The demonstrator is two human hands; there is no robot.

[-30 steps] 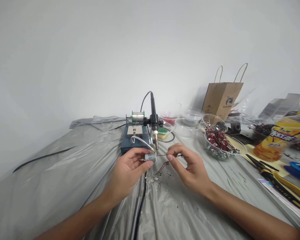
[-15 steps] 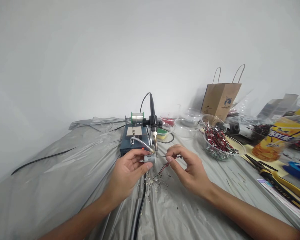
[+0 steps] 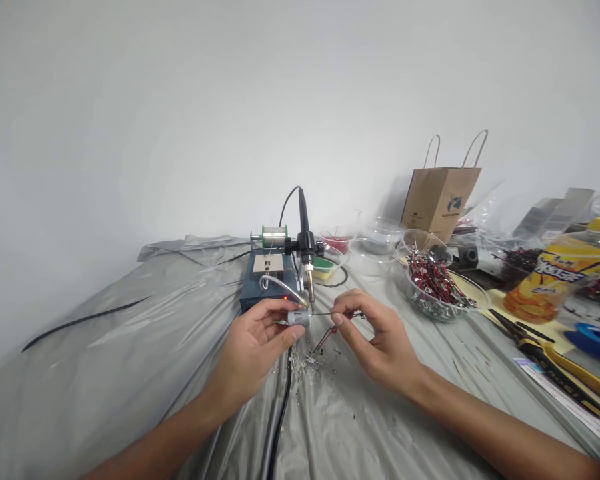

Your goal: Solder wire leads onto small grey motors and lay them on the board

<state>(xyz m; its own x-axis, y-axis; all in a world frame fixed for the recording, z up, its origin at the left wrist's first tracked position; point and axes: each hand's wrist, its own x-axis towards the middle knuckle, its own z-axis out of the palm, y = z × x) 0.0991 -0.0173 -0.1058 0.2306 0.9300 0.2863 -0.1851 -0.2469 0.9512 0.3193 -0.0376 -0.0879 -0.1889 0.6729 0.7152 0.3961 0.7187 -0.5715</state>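
Note:
My left hand is closed on a small grey cylinder that looks like a motor, held sideways between thumb and fingers. Just above its right end points the tip of a soldering iron, fixed upright in a stand. My right hand pinches a thin dark wire whose end reaches the motor's right end by the iron tip. Red and black leads hang below the right fingers. Whether wire, tip and motor touch is too small to tell.
Behind the hands stands a blue soldering station with a solder spool. To the right are a clear bowl of red and black wired parts, a paper bag, a drink bottle, pliers and blue tape. Scraps litter the sheet.
Both hands hold almost the same place and grip. The view has shifted very slightly; nothing has been let go or picked up.

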